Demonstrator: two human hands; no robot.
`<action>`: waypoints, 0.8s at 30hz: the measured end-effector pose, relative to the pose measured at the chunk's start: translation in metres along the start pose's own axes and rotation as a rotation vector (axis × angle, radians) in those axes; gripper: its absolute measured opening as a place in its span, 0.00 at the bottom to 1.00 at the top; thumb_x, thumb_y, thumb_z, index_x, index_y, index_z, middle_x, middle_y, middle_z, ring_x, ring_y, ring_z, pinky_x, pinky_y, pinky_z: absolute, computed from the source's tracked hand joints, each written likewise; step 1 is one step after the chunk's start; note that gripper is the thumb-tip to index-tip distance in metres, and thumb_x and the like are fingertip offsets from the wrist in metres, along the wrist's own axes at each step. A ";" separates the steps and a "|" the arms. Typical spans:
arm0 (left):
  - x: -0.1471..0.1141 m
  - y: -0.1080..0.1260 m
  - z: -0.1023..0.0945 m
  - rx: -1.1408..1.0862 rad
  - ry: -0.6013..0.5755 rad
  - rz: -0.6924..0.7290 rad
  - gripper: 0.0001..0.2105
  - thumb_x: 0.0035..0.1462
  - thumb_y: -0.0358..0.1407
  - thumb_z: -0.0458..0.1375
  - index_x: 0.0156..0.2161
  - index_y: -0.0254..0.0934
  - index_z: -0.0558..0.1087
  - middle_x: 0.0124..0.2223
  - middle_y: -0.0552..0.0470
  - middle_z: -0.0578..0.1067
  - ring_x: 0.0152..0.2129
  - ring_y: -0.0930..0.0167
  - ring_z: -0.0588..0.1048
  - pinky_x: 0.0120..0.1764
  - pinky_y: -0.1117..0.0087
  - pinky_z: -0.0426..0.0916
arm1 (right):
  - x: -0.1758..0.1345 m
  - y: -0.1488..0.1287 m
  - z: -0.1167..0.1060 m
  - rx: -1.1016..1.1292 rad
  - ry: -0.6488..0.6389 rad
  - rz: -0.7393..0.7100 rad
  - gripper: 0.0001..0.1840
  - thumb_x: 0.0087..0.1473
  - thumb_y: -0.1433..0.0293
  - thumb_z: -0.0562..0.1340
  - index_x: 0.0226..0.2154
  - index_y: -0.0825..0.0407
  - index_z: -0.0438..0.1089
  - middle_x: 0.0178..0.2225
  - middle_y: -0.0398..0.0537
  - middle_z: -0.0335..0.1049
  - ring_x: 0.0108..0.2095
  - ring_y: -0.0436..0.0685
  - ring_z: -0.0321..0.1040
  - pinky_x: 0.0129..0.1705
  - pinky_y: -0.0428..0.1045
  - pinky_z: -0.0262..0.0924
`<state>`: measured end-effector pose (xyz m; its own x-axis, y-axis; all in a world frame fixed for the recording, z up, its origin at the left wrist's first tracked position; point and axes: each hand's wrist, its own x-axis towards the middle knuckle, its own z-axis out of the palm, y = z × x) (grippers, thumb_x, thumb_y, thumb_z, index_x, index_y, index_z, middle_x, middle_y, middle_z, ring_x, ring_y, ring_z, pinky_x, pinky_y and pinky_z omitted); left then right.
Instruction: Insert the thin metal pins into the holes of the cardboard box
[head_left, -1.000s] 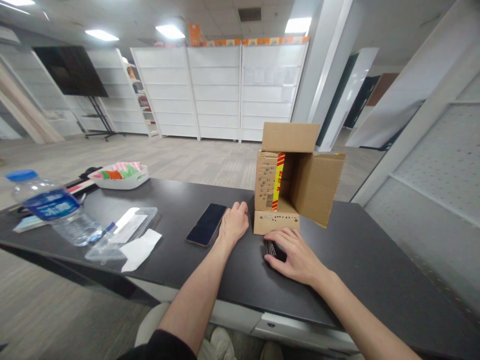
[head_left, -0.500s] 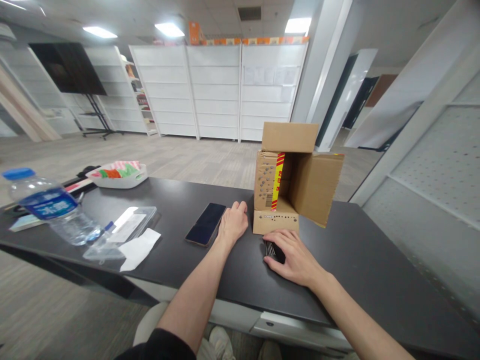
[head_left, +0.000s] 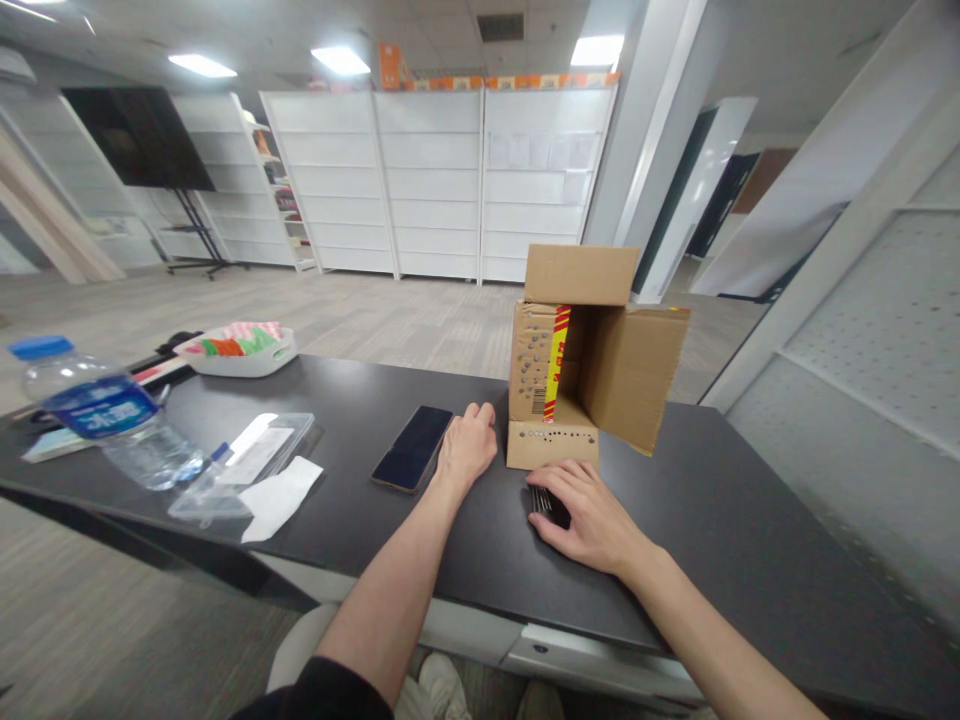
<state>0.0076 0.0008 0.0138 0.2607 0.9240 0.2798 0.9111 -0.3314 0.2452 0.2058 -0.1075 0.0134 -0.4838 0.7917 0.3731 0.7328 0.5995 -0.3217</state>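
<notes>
On the dark table, my left hand [head_left: 468, 443] rests with its fingers curled, between a phone and a cardboard box. Whatever its fingertips hold, if anything, is hidden. My right hand [head_left: 583, 515] curves its thumb and fingers around a row of thin silvery rods [head_left: 541, 499] on a dark piece, close in front of the box; their kind is too small to tell. The open cardboard box [head_left: 531, 365] faces me with its flaps spread. Small round spots dot its left panel, and a line of dark holes runs along the front flap [head_left: 551, 438]. Beside my left wrist lies the phone [head_left: 412, 449], screen dark.
Left on the table [head_left: 360, 545] are a clear plastic case [head_left: 289, 440], white paper [head_left: 282, 500], a tilted-looking water bottle [head_left: 105, 410] and a white tray [head_left: 251, 365] of colourful packets. A white panel [head_left: 870, 400] stands along the right side.
</notes>
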 end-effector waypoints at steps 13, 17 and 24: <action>0.000 -0.001 0.002 -0.004 0.006 -0.009 0.10 0.63 0.28 0.48 0.45 0.42 0.68 0.45 0.49 0.72 0.38 0.67 0.75 0.44 0.66 0.65 | 0.000 0.000 0.002 -0.009 0.002 -0.007 0.16 0.56 0.71 0.61 0.48 0.50 0.69 0.49 0.53 0.76 0.50 0.63 0.68 0.54 0.60 0.58; 0.000 -0.002 0.003 -0.005 0.015 0.004 0.10 0.63 0.28 0.48 0.45 0.42 0.68 0.45 0.49 0.72 0.38 0.67 0.75 0.44 0.66 0.65 | 0.001 0.001 0.003 -0.021 0.005 -0.009 0.15 0.56 0.72 0.61 0.48 0.50 0.69 0.48 0.53 0.76 0.49 0.63 0.68 0.53 0.60 0.58; 0.000 -0.002 0.005 -0.006 0.006 -0.007 0.11 0.63 0.28 0.48 0.46 0.42 0.68 0.45 0.48 0.72 0.38 0.67 0.75 0.44 0.66 0.65 | 0.001 0.001 0.005 -0.033 0.033 -0.014 0.12 0.59 0.72 0.59 0.46 0.50 0.70 0.47 0.53 0.77 0.48 0.62 0.69 0.51 0.59 0.60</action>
<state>0.0071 0.0023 0.0091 0.2523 0.9251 0.2839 0.9110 -0.3260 0.2527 0.2033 -0.1053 0.0090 -0.4783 0.7786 0.4062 0.7419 0.6057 -0.2876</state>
